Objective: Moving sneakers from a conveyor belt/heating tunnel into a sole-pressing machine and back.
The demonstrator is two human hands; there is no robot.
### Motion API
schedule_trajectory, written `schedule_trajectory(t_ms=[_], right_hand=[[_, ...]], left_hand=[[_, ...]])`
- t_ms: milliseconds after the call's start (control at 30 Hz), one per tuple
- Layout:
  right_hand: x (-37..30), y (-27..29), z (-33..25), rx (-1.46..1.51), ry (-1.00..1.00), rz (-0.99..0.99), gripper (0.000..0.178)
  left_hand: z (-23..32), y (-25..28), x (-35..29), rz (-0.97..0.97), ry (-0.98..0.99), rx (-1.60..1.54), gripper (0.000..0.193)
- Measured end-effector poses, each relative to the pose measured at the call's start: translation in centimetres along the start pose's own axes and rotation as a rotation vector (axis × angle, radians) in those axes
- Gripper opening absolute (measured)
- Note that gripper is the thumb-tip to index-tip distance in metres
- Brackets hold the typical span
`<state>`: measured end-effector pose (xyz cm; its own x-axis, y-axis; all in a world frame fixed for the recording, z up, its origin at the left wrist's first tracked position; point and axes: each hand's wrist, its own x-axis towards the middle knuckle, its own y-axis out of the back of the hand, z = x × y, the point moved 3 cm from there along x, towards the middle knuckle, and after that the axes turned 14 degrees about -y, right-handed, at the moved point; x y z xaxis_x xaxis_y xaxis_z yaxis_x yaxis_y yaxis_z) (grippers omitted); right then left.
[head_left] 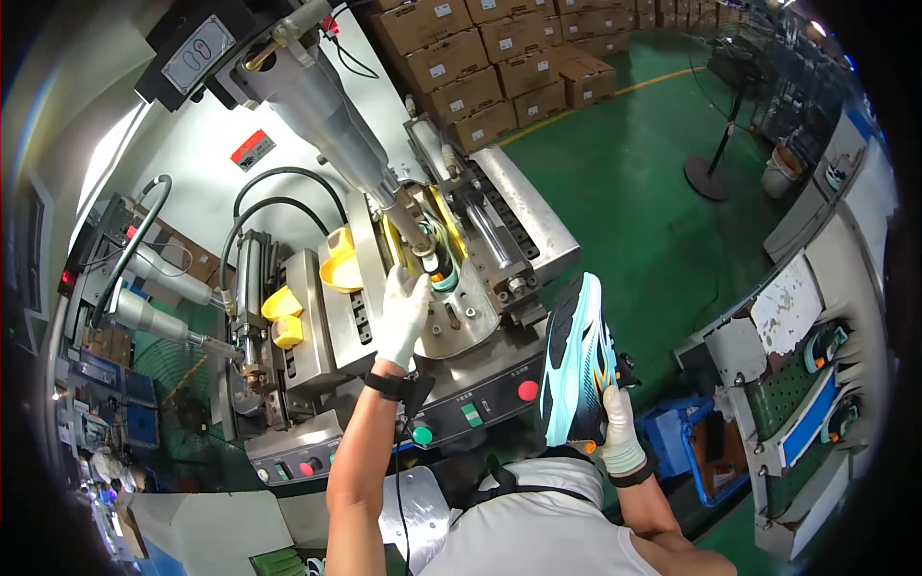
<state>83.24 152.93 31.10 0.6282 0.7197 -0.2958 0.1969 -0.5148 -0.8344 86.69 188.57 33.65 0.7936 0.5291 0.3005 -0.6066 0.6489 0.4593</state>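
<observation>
We stand at a shoe press [451, 317], and the step in hand looks like a change of shoes on it. Our left hand [403, 312], in a white glove, reaches up to the shoe on the last [440, 269], at 12 o'clock from that hand, under the big grey cylinder [327, 115]. The fingers lie against the last; we cannot tell if they are closed around it or only touch it. Our right hand [619, 427], also gloved, is closed on the heel end of a turquoise sneaker [576, 360], sole toward us and toe pointing to 12 o'clock. This sneaker is at 4 o'clock from the press, well apart from it, above the green floor [653, 202].

We judge that the next move calls for a firm hold by the left hand on the mounted shoe, while the right keeps the sneaker away from the yellow pads [341, 264] and the red button [527, 390].
</observation>
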Motion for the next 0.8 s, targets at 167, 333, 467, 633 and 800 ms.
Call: schedule_trajectory(t_ms=[167, 333, 467, 633, 800], right_hand=[[1.1, 1.5, 0.8, -0.108, 0.051, -0.018, 0.083], [0.7, 2.7, 0.8, -0.211, 0.157, 0.125, 0.081], [-1.5, 1.7, 0.9, -0.228, 0.174, 0.254, 0.068], [-1.1, 2.0, 0.8, -0.361, 0.09, 0.304, 0.075], [2.8, -2.9, -0.4, -0.47, 0.111, 0.259, 0.046]], left_hand=[[-4.0, -2.0, 1.9, -0.033, -0.001, 0.143, 0.07], [-11.1, -6.9, 5.2, -0.06, 0.006, 0.23, 0.085], [-15.8, -8.6, 7.5, -0.108, 0.009, 0.472, 0.071], [-13.8, -4.4, 7.0, -0.104, 0.259, -0.179, 0.035], [-8.3, 0.9, -4.1, 0.003, 0.21, -0.621, 0.029]])
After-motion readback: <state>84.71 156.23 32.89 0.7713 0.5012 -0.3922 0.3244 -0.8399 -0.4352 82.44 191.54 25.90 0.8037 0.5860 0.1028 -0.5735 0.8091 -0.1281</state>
